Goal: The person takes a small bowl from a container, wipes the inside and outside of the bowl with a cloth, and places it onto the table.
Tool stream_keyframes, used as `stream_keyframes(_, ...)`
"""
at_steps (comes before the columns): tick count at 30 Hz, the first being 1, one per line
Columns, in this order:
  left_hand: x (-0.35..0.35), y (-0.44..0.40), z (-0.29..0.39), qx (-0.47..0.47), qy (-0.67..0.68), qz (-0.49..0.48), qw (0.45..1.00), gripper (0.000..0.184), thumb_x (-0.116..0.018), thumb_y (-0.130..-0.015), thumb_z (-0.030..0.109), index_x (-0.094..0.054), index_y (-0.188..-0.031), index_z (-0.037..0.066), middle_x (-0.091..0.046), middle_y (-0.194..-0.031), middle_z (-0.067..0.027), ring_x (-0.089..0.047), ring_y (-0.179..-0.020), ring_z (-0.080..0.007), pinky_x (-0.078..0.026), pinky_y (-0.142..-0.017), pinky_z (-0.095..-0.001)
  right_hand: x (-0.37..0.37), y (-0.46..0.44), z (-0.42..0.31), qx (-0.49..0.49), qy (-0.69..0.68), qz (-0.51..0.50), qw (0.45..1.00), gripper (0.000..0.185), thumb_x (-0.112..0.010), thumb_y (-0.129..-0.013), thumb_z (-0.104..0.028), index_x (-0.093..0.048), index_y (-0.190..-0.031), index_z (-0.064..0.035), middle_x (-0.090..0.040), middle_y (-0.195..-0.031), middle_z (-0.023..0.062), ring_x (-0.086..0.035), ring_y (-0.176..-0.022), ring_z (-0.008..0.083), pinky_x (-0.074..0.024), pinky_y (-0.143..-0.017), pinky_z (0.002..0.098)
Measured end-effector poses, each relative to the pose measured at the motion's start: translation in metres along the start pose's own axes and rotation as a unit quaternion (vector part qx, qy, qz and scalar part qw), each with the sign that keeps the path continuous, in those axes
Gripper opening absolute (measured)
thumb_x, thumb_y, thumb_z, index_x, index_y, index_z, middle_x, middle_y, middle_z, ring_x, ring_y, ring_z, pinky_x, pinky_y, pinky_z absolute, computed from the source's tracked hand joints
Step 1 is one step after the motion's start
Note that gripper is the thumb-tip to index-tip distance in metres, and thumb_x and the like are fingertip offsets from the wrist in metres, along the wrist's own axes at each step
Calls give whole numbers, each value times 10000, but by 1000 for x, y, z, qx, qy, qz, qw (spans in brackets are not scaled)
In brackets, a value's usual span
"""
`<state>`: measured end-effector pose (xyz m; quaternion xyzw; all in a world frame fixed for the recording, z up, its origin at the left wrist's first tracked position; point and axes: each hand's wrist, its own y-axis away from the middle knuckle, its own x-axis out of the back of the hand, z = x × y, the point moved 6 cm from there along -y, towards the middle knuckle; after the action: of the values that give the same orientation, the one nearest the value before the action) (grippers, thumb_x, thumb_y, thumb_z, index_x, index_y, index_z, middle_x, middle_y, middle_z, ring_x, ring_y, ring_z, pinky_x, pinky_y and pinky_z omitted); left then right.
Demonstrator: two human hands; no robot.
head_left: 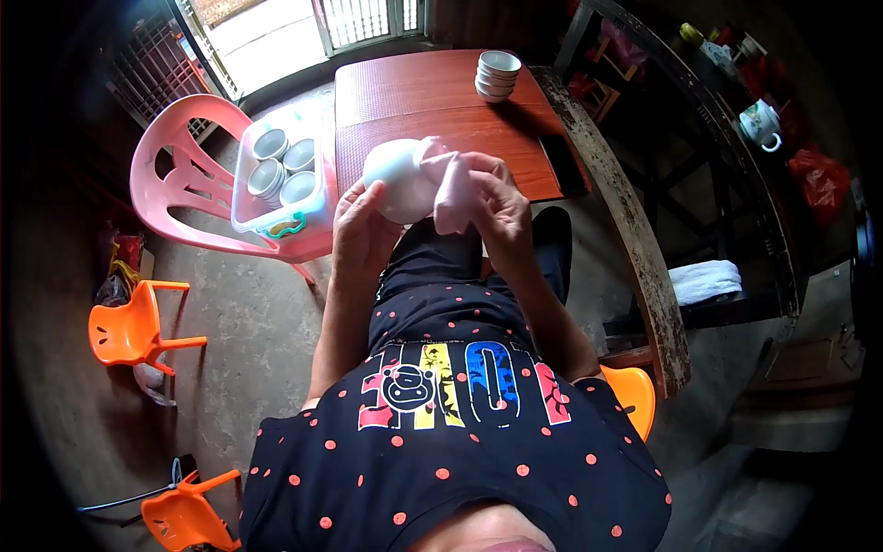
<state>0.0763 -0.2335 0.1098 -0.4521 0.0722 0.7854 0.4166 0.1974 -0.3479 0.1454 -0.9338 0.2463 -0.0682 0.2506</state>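
My left hand [361, 221] grips the left edge of a white bowl [391, 175], its thumb on the outer side. The bowl is held above my lap at the table's near edge. In my right hand [501, 207] is a pale pink cloth [451, 189], pinched between the fingers and lying against the bowl's right side. A stack of several white bowls [498, 75] stands at the far right of the red table [395, 92]. To the left, a clear plastic box [324, 198] holds more stacked bowls [299, 155].
The box sits on a pink chair [152, 179]. A dark phone-like slab [563, 164] lies at the table's right edge. Beside it runs a worn wooden bench [635, 221]. Orange stools [124, 327] stand at lower left. A white towel [705, 281] lies on the right.
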Motion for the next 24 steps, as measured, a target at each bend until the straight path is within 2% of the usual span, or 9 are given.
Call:
stream_keyframes(5, 26, 8, -19, -60, -339, -72, 936, 399, -611, -835, 98, -527, -1210, -10, -601, -1140, -123, -580, -1066, -237, -490, -905, -363, -47, 5, -45, 279, 413, -90, 862, 329, -654, -837, -255, -633, -1055, -9, -545, -1123, 196, -510, -1135, 320, -484, -883, 406)
stream_keyframes(7, -33, 9, -11, 29, -782, -174, 598, 356, -613, -808, 28, -571, -1158, -30, -623, -1046, -79, -582, -1023, -224, -489, -865, -358, -43, -8, -27, 253, 413, -93, 870, 303, -673, -815, -268, -633, -967, -9, -590, -1012, 163, -566, -1047, 315, -517, -802, 418)
stream_keyframes(10, 2, 21, -29, 91, -343, -157, 922, 255, -617, -825, -11, -606, -1076, -53, -625, -989, -36, -578, -922, -114, -473, -813, -259, -33, -31, -2, 290, 356, -182, 869, 287, -734, -685, -218, -653, -882, -26, -618, -984, 128, -623, -902, 280, -532, -785, 381)
stream_keyframes(11, -10, 21, -25, 108, -321, -136, 931, 219, -615, -845, -4, -614, -1056, -62, -619, -990, -35, -556, -912, -76, -463, -810, -230, -17, -46, 48, 96, 170, -209, 958, 365, -757, -665, -205, -636, -958, -24, -616, -1006, 131, -620, -920, 279, -530, -793, 379)
stream_keyframes(13, -8, 20, -32, 106, -283, -159, 940, 242, -633, -840, 5, -607, -1070, -66, -618, -983, -29, -554, -915, -74, -465, -814, -233, -1, -44, 40, 227, 266, -221, 910, 607, -800, -615, -141, -564, -1165, -37, -609, -1055, 128, -609, -980, 281, -519, -829, 369)
stream_keyframes(15, -6, 18, -38, 104, -251, -160, 949, 274, -653, -827, 10, -598, -1085, -64, -616, -980, -24, -553, -911, -70, -463, -819, -227, 5, -37, 98, -168, -194, -155, 954, 614, -790, -631, -140, -556, -1193, -59, -611, -1062, 108, -604, -997, 249, -505, -859, 354)
stream_keyframes(19, -18, 19, -31, 182, -208, -170, 946, 329, -670, -803, 14, -583, -1113, -52, -629, -1028, -56, -588, -920, -103, -476, -834, -243, -3, -37, 47, 102, 137, -260, 950, 569, -752, -703, -252, -562, -1200, -51, -615, -1086, 106, -603, -983, 224, -496, -879, 357)
stream_keyframes(20, -20, 21, -28, 204, -137, -134, 960, 375, -684, -793, 45, -562, -1131, -65, -627, -1051, -74, -601, -919, -121, -483, -828, -252, -17, -37, 48, -155, -220, -293, 917, 490, -687, -751, -341, -626, -1139, -49, -622, -1073, 115, -599, -991, 241, -490, -886, 369)
stream_keyframes(24, -18, 21, -31, 133, -38, -122, 983, 352, -676, -803, 65, -571, -1108, -75, -626, -1053, -103, -609, -967, -162, -482, -865, -308, -21, -47, 19, -65, -95, -328, 938, 376, -632, -791, -335, -681, -1070, -87, -624, -1080, 130, -580, -1044, 240, -474, -899, 402)
